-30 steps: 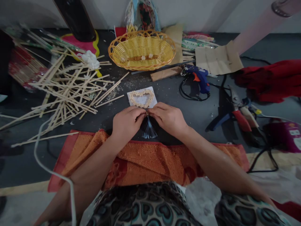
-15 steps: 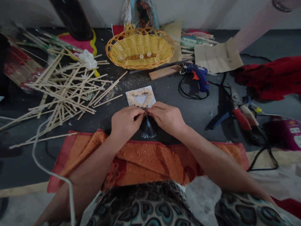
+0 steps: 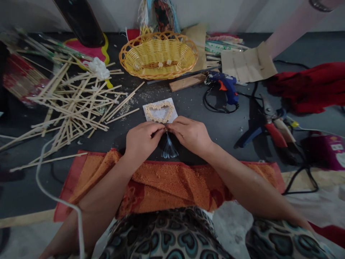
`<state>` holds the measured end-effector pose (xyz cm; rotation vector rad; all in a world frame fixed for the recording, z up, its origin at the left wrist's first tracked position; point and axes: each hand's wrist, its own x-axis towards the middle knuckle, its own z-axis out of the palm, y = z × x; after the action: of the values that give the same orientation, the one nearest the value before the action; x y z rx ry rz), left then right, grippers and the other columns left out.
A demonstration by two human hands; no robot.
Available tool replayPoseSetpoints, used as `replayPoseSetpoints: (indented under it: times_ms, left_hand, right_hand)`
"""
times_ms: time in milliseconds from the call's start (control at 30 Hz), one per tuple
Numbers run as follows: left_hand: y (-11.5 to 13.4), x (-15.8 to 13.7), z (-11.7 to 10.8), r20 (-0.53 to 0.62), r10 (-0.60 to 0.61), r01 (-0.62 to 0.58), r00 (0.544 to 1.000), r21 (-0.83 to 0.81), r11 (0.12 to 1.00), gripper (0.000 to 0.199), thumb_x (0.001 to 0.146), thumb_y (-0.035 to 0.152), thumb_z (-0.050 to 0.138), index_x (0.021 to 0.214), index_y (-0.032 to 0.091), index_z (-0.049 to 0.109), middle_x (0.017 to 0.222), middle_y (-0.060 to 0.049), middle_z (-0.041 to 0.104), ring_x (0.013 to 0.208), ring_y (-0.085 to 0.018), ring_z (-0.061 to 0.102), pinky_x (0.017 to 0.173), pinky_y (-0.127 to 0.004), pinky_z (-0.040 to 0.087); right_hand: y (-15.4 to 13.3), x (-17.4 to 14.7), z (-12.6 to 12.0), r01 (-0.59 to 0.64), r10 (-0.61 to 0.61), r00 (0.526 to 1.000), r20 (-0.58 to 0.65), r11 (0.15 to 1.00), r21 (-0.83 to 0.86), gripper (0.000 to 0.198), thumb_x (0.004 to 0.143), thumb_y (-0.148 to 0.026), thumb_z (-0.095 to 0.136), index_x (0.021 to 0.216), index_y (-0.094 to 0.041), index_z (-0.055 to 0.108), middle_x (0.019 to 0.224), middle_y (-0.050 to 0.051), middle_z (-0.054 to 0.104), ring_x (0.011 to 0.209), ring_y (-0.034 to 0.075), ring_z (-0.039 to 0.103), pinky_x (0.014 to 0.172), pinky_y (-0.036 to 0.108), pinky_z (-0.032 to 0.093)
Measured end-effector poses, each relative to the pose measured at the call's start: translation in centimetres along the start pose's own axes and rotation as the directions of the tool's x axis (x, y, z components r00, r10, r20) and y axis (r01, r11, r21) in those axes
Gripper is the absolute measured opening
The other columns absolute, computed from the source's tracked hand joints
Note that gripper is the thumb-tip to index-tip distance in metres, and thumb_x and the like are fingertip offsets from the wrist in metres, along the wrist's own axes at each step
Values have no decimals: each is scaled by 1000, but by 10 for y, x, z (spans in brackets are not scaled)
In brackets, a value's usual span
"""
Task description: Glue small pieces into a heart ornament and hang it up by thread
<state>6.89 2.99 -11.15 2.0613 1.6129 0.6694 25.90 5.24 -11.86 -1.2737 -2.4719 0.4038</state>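
Observation:
A heart-shaped ring of small pale pieces (image 3: pixel 170 112) lies on a white paper square (image 3: pixel 147 117) on the dark table. Just below its point, my left hand (image 3: pixel 142 139) and my right hand (image 3: pixel 192 133) meet, fingertips almost touching. Both are closed in a pinch on the top of a dark blue tassel (image 3: pixel 169 147), whose strands fan out toward me. The fingers hide the tassel's head and whatever joins it to the heart.
Loose thin sticks (image 3: pixel 72 104) pile up at left. Behind stand a yellow wicker basket (image 3: pixel 161 54) and a wooden strip (image 3: pixel 185 82). A blue glue gun (image 3: pixel 229 88), pliers (image 3: pixel 275 126) and cables lie right. An orange towel (image 3: pixel 169 183) covers the front edge.
The whole view has shifted very slightly. Both hands keep the same pinch on the tassel, and nothing else has visibly moved.

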Motion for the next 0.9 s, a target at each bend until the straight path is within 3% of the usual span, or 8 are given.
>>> replayPoseSetpoints:
  times_ms: [400, 667, 900]
  left_hand:
    - [3, 1, 1, -4, -17, 17, 1000, 1, 1000, 18, 89, 26, 57, 91, 25, 75, 91, 0, 75, 84, -17, 68, 73, -27, 49]
    - [-1, -2, -2, 14, 0, 1, 1000, -42, 999, 19, 90, 29, 58, 100, 25, 74, 99, -1, 75, 91, -17, 69, 82, -27, 51]
    - [-3, -2, -4, 28, -2, 2, 1000, -9, 1000, 18, 89, 27, 59, 100, 24, 73, 98, -1, 75, 88, -17, 69, 80, -27, 51]
  right_hand:
    - [-1, 0, 0, -8, 8, 1000, -1, 1000, 7, 30, 100, -30, 44, 102, -22, 73, 97, 4, 71, 82, 13, 63, 66, 24, 42]
    - [2, -1, 0, -10, 11, 1000, -7, 997, 77, 28, 98, -30, 46, 108, -22, 71, 101, 5, 70, 87, 15, 63, 74, 24, 46]
    - [4, -3, 1, 2, -1, 1000, -7, 993, 117, 25, 97, -27, 50, 109, -21, 71, 102, 5, 70, 90, 15, 64, 76, 24, 46]
